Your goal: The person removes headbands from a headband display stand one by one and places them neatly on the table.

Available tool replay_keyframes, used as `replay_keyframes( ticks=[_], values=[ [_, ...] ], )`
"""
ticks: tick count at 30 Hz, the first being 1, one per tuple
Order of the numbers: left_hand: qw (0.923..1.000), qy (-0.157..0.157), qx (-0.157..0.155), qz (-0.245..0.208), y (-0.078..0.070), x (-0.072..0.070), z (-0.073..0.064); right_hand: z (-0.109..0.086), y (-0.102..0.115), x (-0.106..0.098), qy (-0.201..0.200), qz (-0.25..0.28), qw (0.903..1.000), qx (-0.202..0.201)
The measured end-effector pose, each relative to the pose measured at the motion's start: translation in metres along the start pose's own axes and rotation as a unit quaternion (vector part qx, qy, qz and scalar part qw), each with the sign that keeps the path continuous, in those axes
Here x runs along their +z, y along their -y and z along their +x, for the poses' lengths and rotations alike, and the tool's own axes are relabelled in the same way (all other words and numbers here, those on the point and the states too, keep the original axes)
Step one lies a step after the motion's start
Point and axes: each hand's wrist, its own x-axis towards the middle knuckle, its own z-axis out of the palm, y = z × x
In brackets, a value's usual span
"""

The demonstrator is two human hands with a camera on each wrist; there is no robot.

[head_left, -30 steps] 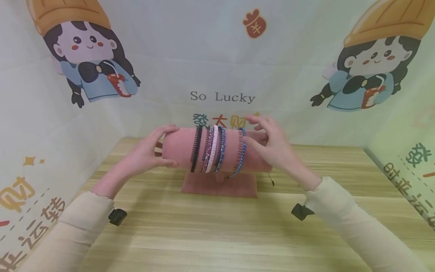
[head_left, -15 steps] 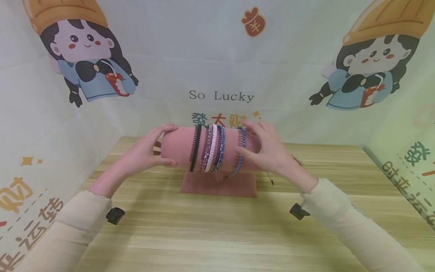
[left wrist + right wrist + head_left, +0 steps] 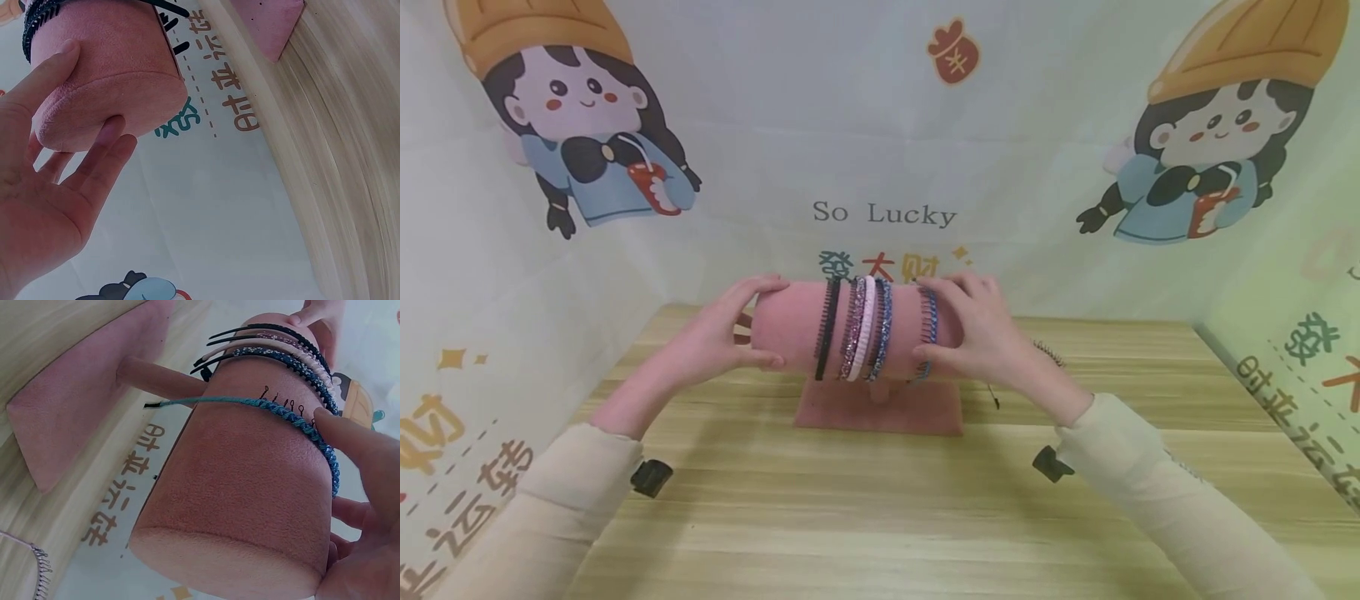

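Note:
A pink plush headband display roll (image 3: 786, 329) on a post and flat base (image 3: 880, 412) stands mid-table. Its left end is held by my left hand (image 3: 718, 333), thumb on the near side and fingers over the top and end face. Near the right end, a blue braided headband (image 3: 290, 419) with small wire teeth hugs the roll. My right hand (image 3: 981, 333) holds that headband, thumb on the near side and fingertips at the top. Left of it sit a blue glittery headband (image 3: 880, 333), a pale pink one (image 3: 863, 333), a purple glittery one (image 3: 852, 333) and a black toothed one (image 3: 826, 333).
Another toothed headband (image 3: 42, 569) lies on the wooden table (image 3: 850, 517), right of the stand and partly behind my right forearm. A printed cloth (image 3: 880, 150) surrounds the table at back and sides. Black devices (image 3: 651, 477) hang below both cuffs.
My right hand has come down and left, bringing thumb and fingers onto the blue braided headband. The left hand keeps its hold on the roll's end. The head view has shifted slightly.

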Motion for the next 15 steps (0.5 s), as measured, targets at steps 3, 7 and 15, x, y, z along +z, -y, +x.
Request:
replay_keyframes(
  ticks=[3,7,15],
  values=[
    [1.0000,-0.002,0.001,0.003,0.0006,-0.0001,0.0005,0.0019,-0.0001,-0.0003,0.003,-0.002,1.0000,0.001],
    [1.0000,-0.004,0.003,0.006,0.0013,-0.0005,0.0005,0.0030,0.0001,0.0003,-0.006,-0.011,0.9998,-0.016],
    [1.0000,-0.002,0.000,0.006,0.0002,0.0001,-0.0020,0.0002,-0.0002,0.0020,-0.017,0.022,0.9994,-0.020]
  ],
)
